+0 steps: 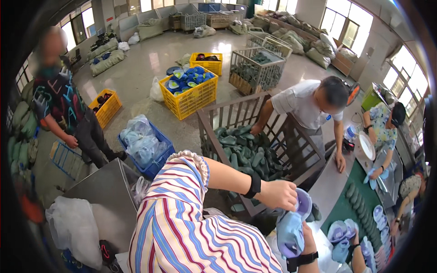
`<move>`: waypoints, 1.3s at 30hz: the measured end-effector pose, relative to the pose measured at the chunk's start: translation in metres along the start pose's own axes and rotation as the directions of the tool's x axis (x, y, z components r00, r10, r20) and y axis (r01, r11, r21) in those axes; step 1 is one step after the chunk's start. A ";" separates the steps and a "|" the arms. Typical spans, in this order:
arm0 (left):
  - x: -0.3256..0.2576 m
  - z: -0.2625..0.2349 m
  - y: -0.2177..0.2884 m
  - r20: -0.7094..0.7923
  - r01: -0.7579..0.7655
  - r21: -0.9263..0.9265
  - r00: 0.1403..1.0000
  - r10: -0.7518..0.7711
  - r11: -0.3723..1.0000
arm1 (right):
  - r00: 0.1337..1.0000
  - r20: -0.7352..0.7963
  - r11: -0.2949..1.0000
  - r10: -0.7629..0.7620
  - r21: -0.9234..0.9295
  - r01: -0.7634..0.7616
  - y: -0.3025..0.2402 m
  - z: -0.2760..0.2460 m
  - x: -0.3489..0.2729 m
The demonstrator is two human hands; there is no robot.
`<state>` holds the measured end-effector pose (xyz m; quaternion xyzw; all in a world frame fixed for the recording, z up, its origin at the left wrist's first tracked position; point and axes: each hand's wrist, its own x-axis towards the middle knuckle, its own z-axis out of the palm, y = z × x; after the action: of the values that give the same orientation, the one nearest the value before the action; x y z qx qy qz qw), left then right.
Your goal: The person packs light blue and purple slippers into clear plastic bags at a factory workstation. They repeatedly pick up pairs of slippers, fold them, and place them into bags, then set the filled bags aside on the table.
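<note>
My left hand (278, 194), with a black wristband and a striped sleeve behind it, grips the upper end of a light blue and lavender shoe piece (290, 233). My right hand (310, 240), with a black strap on its wrist, holds the same piece from below and to the right. Both hands meet at the lower centre-right, just in front of a wooden slatted crate (236, 107) filled with dark green soles (248, 154).
A person in a pale shirt (302, 103) leans over the crate. Two more people work at the green table (346, 214) with soles and blue shoe pieces on the right. One stands at left (59, 107). Yellow crates (193, 98), a blue crate (157, 166) and a metal table (107, 195) stand around.
</note>
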<state>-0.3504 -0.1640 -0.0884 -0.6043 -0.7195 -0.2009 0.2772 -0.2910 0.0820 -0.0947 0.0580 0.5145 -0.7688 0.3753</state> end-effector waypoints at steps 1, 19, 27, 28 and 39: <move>-0.004 -0.005 0.005 0.019 -0.003 0.019 1.000 0.002 1.000 | 0.999 0.029 0.999 0.039 0.000 -0.039 0.004 -0.002 0.006; -0.074 -0.068 0.015 0.016 0.651 -0.152 0.754 -0.656 0.744 | 0.893 0.041 0.869 -0.448 -0.215 0.446 0.004 -0.042 -0.024; -0.271 -0.171 -0.020 -0.603 0.993 -0.029 0.077 -0.794 0.118 | 0.778 0.100 0.374 -0.621 -0.834 0.406 0.018 -0.083 -0.029; -0.291 -0.187 -0.025 -0.736 0.991 -0.132 -0.107 -0.668 -0.013 | 0.781 0.077 0.381 -0.619 -0.841 0.385 0.017 -0.081 -0.038; -0.195 -0.234 -0.076 -0.430 0.433 -0.834 -0.122 -0.894 0.342 | 0.911 -0.047 0.771 -0.410 -0.551 0.319 -0.023 -0.044 -0.020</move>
<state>-0.3660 -0.4722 -0.0315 0.0494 -0.5800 -0.7494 0.3155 -0.3047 0.1340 -0.0881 -0.0864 0.7373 -0.6465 0.1759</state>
